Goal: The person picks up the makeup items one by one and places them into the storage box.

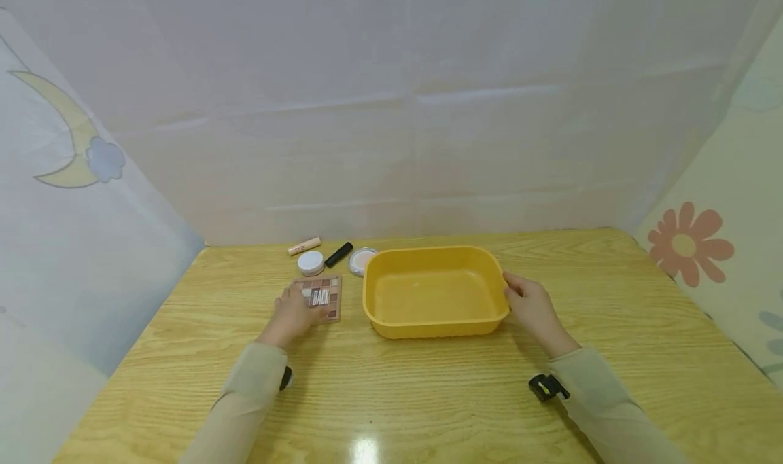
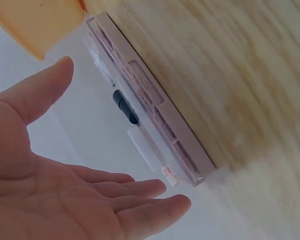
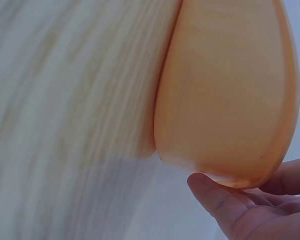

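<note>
An eyeshadow palette with a clear lid marked "BACK" lies flat on the table, left of a yellow plastic basin. Over its left part reaches my left hand. In the left wrist view that hand's thumb and fingers are spread apart, and the palette's edge is beyond the fingertips. My right hand grips the right end of the yellow basin at its rim. In the right wrist view the thumb is against the outer wall, with the other fingers partly hidden at the rim. Nothing lies inside the basin.
Behind the palette lie a round white jar, a black tube and a pale lipstick-like tube. A round compact sits close against the basin's left side. A cloth backdrop rises at the table's far edge.
</note>
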Tool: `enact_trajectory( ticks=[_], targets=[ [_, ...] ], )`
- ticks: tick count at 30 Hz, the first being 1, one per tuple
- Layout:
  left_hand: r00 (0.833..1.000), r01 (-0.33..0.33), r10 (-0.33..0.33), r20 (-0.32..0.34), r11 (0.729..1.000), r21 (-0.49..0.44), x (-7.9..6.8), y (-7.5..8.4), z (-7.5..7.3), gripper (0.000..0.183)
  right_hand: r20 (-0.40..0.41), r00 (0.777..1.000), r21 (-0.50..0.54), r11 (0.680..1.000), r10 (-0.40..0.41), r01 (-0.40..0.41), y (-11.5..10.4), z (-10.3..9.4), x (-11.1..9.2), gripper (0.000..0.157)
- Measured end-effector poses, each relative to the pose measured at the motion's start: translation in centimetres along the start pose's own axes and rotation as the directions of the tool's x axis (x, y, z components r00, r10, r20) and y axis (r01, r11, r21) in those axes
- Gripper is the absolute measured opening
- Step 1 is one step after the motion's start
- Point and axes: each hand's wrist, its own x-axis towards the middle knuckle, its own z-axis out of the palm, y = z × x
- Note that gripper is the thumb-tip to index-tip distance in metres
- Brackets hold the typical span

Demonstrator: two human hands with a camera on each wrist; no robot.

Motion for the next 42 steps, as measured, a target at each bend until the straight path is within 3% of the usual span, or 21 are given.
enact_trajectory(
  ticks=[16,27,36,42],
  targets=[
    [1.000,0.029,-0.029,-0.010,1.000,0.006,1.4,-0.8,0.4,0.090,0.019,0.999,-0.001,0.999,0.033,-0.033,0.0,-0.2,0.1,0.046],
    [0.999,0.035,-0.035,0.013,0.999,0.006,1.2,-0.6,0.2,0.085,0.035,0.998,0.004,0.999,0.046,-0.046,0.0,0.0,0.2,0.047],
    [1.000,0.015,-0.017,0.024,0.998,0.063,1.6,-0.1,-0.2,0.071,0.023,0.999,-0.003,0.999,0.036,-0.036,0.0,0.0,0.1,0.046],
    [0.998,0.014,-0.022,0.050,0.988,0.154,1.7,0.2,-0.7,0.069,0.017,1.000,-0.018,1.000,0.021,-0.020,0.0,-0.1,0.1,0.045]
  ],
)
